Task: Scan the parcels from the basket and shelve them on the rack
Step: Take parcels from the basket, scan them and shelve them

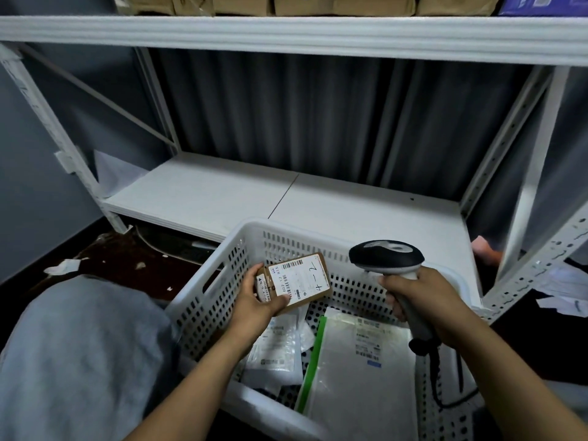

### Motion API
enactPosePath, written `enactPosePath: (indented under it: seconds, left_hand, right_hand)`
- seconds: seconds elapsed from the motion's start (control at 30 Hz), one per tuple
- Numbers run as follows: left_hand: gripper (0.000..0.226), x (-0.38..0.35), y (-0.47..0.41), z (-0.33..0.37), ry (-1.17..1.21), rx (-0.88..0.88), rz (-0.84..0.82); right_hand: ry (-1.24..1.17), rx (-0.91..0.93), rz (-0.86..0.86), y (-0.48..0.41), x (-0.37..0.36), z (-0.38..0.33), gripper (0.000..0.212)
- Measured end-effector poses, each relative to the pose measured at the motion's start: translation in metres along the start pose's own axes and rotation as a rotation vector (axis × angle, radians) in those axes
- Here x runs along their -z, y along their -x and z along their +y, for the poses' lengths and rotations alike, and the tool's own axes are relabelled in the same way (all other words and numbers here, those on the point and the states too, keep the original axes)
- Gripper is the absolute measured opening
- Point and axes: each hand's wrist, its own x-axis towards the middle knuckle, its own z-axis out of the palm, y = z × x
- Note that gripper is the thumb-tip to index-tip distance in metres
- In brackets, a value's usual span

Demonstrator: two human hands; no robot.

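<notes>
While the left hand [254, 302] clamps a small brown parcel [299, 283] above the basket [219, 281], the right hand [423, 300], at 3 o'clock, grips the scanner [386, 254].

The lower shelf [318, 198] lies bare and open from the front, with tall clearance under the upper shelf [286, 33]. The basket [222, 281] stands against its front edge. Slanted braces [95, 90] close off both ends.
</notes>
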Motion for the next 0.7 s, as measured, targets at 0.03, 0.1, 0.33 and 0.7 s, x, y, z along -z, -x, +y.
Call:
enactPosePath:
  seconds: [0.03,0.1,0.33,0.7]
  left_hand:
    - [0.070,-0.001,0.002,0.003,-0.008,0.007,-0.001]
    - [0.070,-0.005,0.004,0.009,-0.028,0.024,-0.019]
    - [0.083,-0.024,0.025,0.043,-0.097,-0.036,-0.245]
    - [0.089,-0.022,0.012,0.141,-0.311,-0.273,-0.485]
  right_hand:
    - [-0.018,0.006,0.021,0.000,0.000,0.001,0.009]
    - [-0.066,0.012,0.070,0.001,-0.001,0.007,0.010]
    - [-0.172,0.093,0.203,0.015,-0.009,0.019,0.018]
    - [-0.207,0.237,0.316,0.026,0.022,-0.065,0.019]
